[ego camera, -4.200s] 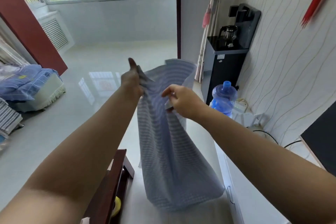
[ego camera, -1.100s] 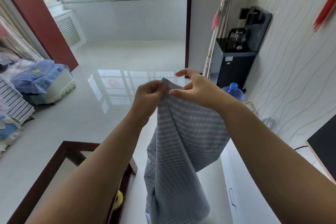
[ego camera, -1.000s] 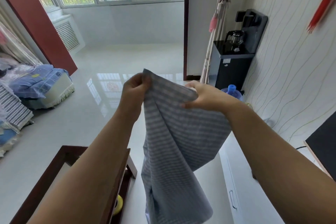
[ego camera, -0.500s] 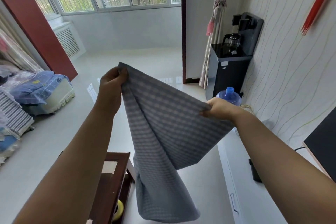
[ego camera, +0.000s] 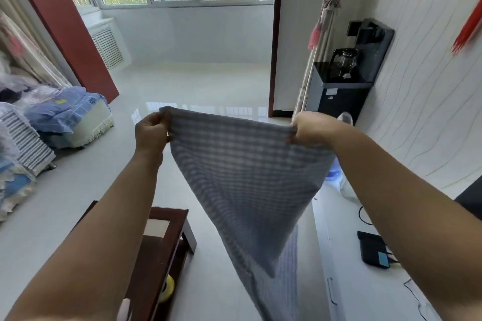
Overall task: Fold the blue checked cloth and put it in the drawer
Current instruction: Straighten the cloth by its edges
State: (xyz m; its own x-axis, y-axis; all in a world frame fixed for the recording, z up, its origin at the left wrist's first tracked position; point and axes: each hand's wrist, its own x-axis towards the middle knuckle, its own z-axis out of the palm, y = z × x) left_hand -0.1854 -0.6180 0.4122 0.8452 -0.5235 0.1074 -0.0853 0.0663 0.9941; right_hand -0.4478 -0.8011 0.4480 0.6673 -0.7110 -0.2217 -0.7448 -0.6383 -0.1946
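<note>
The blue checked cloth (ego camera: 242, 180) hangs in the air in front of me, stretched taut along its top edge and narrowing to a point near the bottom of the view. My left hand (ego camera: 151, 133) pinches its top left corner. My right hand (ego camera: 310, 129) grips the top right corner, at about the same height. A white low cabinet (ego camera: 347, 289) runs along the right wall, with a drawer handle (ego camera: 330, 290) on its front; the drawer looks closed.
A dark wooden coffee table (ego camera: 161, 245) stands below my left arm, a yellow tape roll (ego camera: 168, 292) on its lower shelf. A black device (ego camera: 373, 249) with cables lies on the cabinet. A black water dispenser (ego camera: 339, 91) and bedding piles (ego camera: 65, 114) flank the glossy floor.
My hands have drawn apart from a joined pinch, the right sliding along the top edge to the far corner. The cloth went from a bunched hang to spread wide.
</note>
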